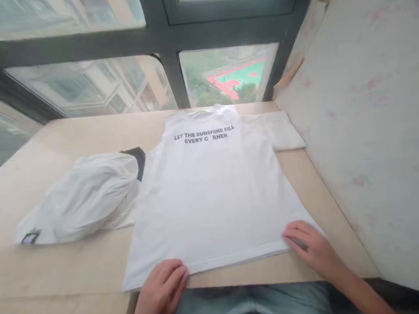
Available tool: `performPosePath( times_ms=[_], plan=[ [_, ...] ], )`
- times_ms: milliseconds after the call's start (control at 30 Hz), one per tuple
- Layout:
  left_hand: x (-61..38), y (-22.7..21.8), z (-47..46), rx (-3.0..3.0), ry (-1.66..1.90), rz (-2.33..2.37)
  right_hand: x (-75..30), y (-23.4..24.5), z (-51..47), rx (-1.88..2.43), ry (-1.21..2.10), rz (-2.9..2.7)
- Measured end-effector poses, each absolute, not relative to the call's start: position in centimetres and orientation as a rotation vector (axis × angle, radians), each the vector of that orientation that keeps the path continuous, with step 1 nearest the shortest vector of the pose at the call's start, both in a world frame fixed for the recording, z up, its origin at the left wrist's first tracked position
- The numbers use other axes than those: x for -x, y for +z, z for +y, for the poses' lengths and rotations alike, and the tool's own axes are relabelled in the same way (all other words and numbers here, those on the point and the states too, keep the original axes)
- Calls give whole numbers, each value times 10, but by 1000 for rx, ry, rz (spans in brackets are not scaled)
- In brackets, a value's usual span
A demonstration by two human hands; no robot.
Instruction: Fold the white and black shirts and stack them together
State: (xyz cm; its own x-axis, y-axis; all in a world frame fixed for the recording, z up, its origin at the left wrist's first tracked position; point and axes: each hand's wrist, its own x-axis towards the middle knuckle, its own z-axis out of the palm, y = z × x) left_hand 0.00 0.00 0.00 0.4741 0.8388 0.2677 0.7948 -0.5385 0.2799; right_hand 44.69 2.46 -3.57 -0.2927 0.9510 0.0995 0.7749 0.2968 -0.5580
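Note:
A white T-shirt (212, 195) lies spread flat on the pale wooden surface, its neckline toward the window and its hem toward me. Dark lettering runs across its chest, reading "LET THE SUNSHINE FILL EVERY C RNER", with a gap in the last word. My left hand (164, 289) is closed on the hem near its left end, fingers curled over the cloth. Near the right end of the hem, my right hand (309, 246) pinches the fabric between thumb and fingers. The cloth between both hands lies fairly smooth.
Left of the shirt lies a crumpled white garment (89, 195) with a dark part. A folded white cloth (278, 131) rests at the back right, partly beneath the shirt. Windows with dark frames (174, 77) border the far edge; a flower-patterned wall (374, 129) stands on the right.

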Motion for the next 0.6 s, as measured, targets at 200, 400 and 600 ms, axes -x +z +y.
performPosePath(
  times_ms=[200, 400, 600],
  plan=[
    [57, 0, -2, -2513, 414, 2169, -492, -36, 38, 2041, 102, -1849],
    [67, -3, -5, -2551, 292, 2254, -493, -30, 42, 2248, 536, -1786],
    [67, 3, -3, -2603, 185, 2273, -501, -26, 39, 2198, 811, -1695]
  ],
)
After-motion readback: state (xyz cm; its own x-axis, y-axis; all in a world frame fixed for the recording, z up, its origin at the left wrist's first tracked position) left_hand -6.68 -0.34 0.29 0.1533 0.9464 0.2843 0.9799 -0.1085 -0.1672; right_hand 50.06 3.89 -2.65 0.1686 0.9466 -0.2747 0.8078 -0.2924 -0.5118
